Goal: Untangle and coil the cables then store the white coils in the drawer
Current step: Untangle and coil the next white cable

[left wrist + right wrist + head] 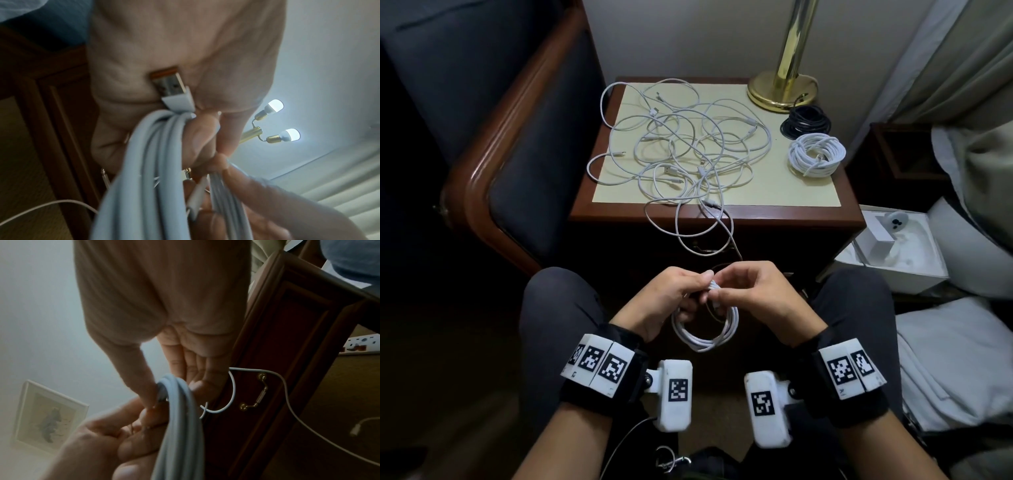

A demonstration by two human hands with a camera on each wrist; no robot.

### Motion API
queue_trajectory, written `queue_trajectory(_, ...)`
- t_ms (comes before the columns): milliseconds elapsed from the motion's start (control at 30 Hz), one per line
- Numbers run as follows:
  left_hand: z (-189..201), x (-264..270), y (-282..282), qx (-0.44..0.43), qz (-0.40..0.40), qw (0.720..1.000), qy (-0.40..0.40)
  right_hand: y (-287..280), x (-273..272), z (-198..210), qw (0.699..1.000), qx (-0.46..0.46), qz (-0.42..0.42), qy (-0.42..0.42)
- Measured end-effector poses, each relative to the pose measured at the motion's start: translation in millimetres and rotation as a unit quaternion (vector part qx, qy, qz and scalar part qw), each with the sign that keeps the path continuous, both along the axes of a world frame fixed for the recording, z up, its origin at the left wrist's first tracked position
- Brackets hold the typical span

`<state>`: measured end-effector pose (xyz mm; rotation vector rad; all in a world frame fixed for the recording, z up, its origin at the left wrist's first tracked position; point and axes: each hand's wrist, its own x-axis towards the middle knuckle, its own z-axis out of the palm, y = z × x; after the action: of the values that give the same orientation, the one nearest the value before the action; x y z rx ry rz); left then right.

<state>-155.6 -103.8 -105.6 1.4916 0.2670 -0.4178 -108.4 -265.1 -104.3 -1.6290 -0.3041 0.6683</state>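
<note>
Over my lap, both hands hold a partly wound white cable coil (705,329). My left hand (697,286) grips the top of its loops, with the cable's USB plug (170,87) pressed against the palm. My right hand (724,286) pinches the same bundle (180,418) from the other side. A tail of that cable climbs to the tangled white cables (681,147) spread over the nightstand top (774,192). One finished white coil (816,154) and a black coil (805,121) lie at the back right. The drawer front with its brass handle (255,392) is closed.
A brass lamp base (782,89) stands at the nightstand's back right corner. An armchair (493,164) is close on the left. An open white box (890,246) and bedding (962,359) fill the right side. Loops of cable (688,226) hang over the front edge.
</note>
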Motion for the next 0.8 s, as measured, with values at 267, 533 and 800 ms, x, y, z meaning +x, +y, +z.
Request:
queue_trajectory(267, -11.9, 3.4, -5.5, 0.082, 0.041, 0.994, -0.055, -6.2, 3.4, -5.8, 0.991, -0.028, -0.096, 0.093)
queue_trajectory(533, -16.1, 5.7, -11.3, 0.093, 0.115, 0.983, -0.106, -13.6, 3.5, 0.6, 0.974, 0.077, -0.107, 0.186)
queue_trajectory(800, -12.5, 10.9, -3.8, 0.121, 0.108, 0.975, -0.151, -11.3, 5.8, 1.1, 0.983, 0.036, -0.078, 0.160)
